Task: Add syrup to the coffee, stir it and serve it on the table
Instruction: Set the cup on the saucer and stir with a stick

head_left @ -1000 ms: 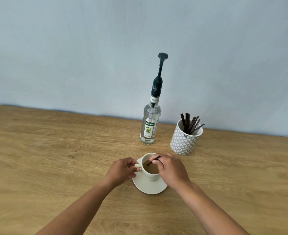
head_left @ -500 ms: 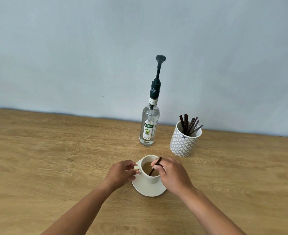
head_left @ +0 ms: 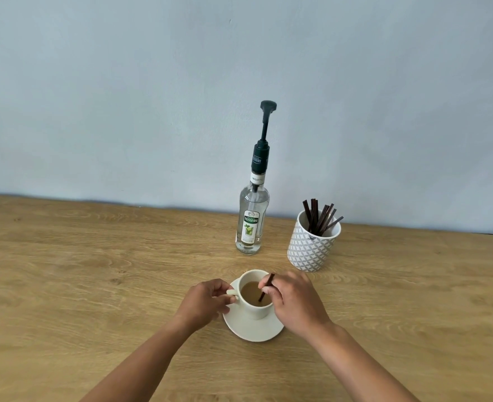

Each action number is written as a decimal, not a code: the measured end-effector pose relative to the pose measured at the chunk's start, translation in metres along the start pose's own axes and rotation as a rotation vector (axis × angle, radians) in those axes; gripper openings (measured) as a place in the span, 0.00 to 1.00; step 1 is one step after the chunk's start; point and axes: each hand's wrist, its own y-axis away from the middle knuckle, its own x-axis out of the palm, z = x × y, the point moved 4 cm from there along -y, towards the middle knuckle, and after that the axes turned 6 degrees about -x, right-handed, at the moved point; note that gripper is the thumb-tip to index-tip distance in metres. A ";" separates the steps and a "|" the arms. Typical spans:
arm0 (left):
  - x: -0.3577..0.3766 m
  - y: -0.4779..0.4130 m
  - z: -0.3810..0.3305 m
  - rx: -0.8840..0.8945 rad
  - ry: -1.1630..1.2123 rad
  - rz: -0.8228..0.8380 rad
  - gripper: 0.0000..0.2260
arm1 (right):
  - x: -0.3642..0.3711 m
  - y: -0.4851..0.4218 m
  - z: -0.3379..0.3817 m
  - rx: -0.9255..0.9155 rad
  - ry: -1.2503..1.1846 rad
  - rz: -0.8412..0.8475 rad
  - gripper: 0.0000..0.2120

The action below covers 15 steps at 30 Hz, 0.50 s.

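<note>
A white cup (head_left: 254, 310) of light brown coffee stands on a white saucer (head_left: 251, 329) near the table's front middle. My left hand (head_left: 204, 301) pinches the cup's handle on its left side. My right hand (head_left: 293, 301) holds a dark brown stir stick (head_left: 266, 287) at the cup's right rim, its lower end dipped in the coffee. Behind the cup stands a clear syrup bottle (head_left: 251, 224) with a dark green pump on top.
A white and grey patterned pot (head_left: 312, 248) with several dark stir sticks stands right of the bottle. The wooden table (head_left: 94, 271) runs back to a pale blue wall. Its right edge shows at the far right.
The stick has swung from lying across the rim to standing steeper in the coffee, as my right hand shifts around the cup. My left hand stays on the handle.
</note>
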 end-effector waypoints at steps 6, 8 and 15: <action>-0.001 0.000 0.000 -0.002 -0.006 -0.005 0.05 | 0.004 -0.001 0.003 0.010 -0.014 -0.002 0.07; 0.000 0.000 -0.001 -0.001 -0.008 -0.006 0.05 | 0.004 -0.001 0.002 0.024 0.013 -0.002 0.07; 0.001 0.001 -0.001 -0.010 0.014 -0.004 0.05 | 0.001 0.001 0.002 0.021 0.026 -0.030 0.06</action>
